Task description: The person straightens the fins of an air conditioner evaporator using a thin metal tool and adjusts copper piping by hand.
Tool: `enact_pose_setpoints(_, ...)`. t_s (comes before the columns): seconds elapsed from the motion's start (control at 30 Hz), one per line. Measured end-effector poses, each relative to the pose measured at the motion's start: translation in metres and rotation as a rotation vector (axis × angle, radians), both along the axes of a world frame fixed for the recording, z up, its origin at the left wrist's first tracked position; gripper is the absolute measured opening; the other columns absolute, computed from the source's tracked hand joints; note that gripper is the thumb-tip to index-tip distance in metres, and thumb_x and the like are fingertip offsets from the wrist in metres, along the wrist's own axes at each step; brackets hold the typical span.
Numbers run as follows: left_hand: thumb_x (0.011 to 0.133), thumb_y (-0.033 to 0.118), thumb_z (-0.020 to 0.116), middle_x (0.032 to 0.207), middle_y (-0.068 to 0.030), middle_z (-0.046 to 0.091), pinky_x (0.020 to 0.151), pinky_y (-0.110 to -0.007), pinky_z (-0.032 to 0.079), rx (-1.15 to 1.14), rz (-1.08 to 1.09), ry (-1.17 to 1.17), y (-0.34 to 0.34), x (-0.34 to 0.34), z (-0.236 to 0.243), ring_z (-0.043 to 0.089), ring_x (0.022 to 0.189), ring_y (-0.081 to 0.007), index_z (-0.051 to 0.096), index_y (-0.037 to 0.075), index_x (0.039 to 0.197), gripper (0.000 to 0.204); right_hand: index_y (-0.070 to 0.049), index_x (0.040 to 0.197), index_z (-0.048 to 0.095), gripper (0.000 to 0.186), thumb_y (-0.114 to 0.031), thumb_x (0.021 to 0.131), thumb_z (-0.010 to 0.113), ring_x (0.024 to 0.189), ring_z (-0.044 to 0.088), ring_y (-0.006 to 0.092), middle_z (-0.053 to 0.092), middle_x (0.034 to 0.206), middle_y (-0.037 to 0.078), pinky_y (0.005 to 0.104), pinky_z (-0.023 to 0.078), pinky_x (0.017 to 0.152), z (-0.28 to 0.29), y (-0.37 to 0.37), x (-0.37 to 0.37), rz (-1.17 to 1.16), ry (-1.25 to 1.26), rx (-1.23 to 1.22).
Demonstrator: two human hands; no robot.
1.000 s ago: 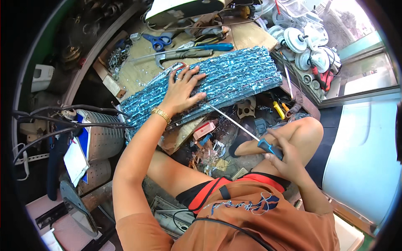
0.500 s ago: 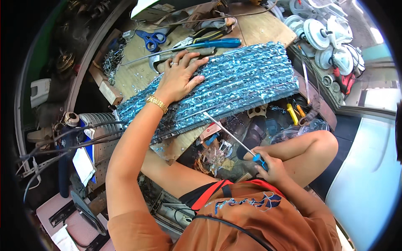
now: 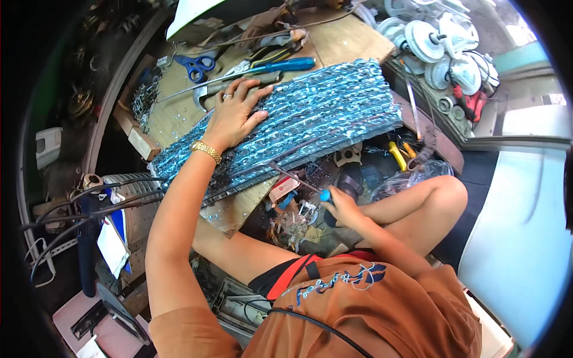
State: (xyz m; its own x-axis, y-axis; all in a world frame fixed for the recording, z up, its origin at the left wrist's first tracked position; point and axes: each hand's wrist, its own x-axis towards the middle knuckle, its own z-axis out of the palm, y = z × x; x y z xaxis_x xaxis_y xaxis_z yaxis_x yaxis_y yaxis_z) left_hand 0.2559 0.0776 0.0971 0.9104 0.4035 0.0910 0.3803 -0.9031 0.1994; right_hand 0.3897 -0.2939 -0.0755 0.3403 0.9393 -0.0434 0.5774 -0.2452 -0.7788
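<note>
A long blue finned coil (image 3: 322, 107) lies slantwise across the wooden bench top, its thin fins bent and ragged between the rows. On its upper left part rests my left hand (image 3: 236, 122), open, with the fingers spread near the far edge. My right hand (image 3: 344, 209) is closed round the blue handle of a screwdriver (image 3: 303, 184). The long shaft points up and left, and its tip is at the coil's near edge; whether it touches is too small to tell. Beyond the coil, next to my left fingertips, lie a hammer (image 3: 262, 80) and a second, long blue-handled screwdriver (image 3: 292, 64).
Blue scissors (image 3: 196, 67) and pliers (image 3: 277, 52) lie at the back of the bench (image 3: 352, 36). White pulley-like parts (image 3: 425, 40) are heaped at the far right. Scraps and a yellow-handled tool (image 3: 397, 156) sit below the coil. Black cables (image 3: 119, 203) run at the left.
My right hand has brought the screwdriver up and left, closer to the coil. My left hand stays on the coil. The whole view has shifted slightly.
</note>
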Motion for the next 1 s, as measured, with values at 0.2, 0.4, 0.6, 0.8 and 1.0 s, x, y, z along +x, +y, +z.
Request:
enact_pose_setpoints(0.2,0.103,0.040,0.061,0.161,-0.0051,0.045,0.123,-0.057,0.029,0.022,0.005,-0.004,-0.003,-0.004,-0.003,0.033,0.153,-0.0344,0.053,0.030,0.155,0.054,-0.008,0.139,0.056,0.047,-0.020,0.098,0.075,0.102,0.075,0.0362,0.074,0.115,0.019,0.0473,0.058,0.087,0.180,-0.087,0.082,0.176,-0.006,-0.153)
enact_pose_setpoints(0.4,0.102,0.043,0.064,0.157,-0.0038,0.048,0.121,-0.057,0.030,0.087,-0.001,-0.068,-0.007,-0.008,-0.007,0.035,0.151,-0.0336,0.054,0.031,0.153,0.054,-0.007,0.140,0.062,0.041,-0.014,0.101,0.070,0.098,0.074,0.0304,0.073,0.110,0.018,0.0430,0.056,0.088,0.322,-0.087,0.124,-0.030,-0.068,-0.366)
enact_pose_setpoints(0.6,0.101,0.043,0.064,0.150,-0.0049,0.054,0.118,-0.057,0.033,-0.027,-0.008,-0.100,-0.008,-0.004,-0.005,0.043,0.143,-0.0344,0.055,0.030,0.153,0.054,-0.004,0.138,0.066,0.033,-0.015,0.107,0.061,0.067,0.065,0.0216,0.059,0.072,0.014,0.0413,0.050,0.066,0.338,-0.053,0.146,0.132,-0.259,-0.412)
enact_pose_setpoints(0.8,0.101,0.044,0.063,0.141,-0.0051,0.060,0.110,-0.055,0.037,0.002,-0.009,-0.072,-0.005,-0.004,-0.002,0.049,0.136,-0.0329,0.054,0.029,0.154,0.056,-0.002,0.142,0.063,0.037,-0.023,0.113,0.053,0.050,0.058,0.0145,0.056,0.067,0.006,0.0337,0.048,0.050,0.364,-0.016,0.152,-0.068,0.130,-0.759)
enact_pose_setpoints(1.0,0.102,0.041,0.062,0.142,-0.0069,0.060,0.110,-0.054,0.034,-0.043,-0.005,0.018,-0.007,-0.004,0.004,0.049,0.134,-0.0335,0.054,0.022,0.155,0.057,0.002,0.138,0.064,0.039,-0.025,0.113,0.055,0.053,0.060,0.0167,0.060,0.067,0.009,0.0352,0.051,0.052,0.400,0.031,0.136,-0.193,0.228,-1.026)
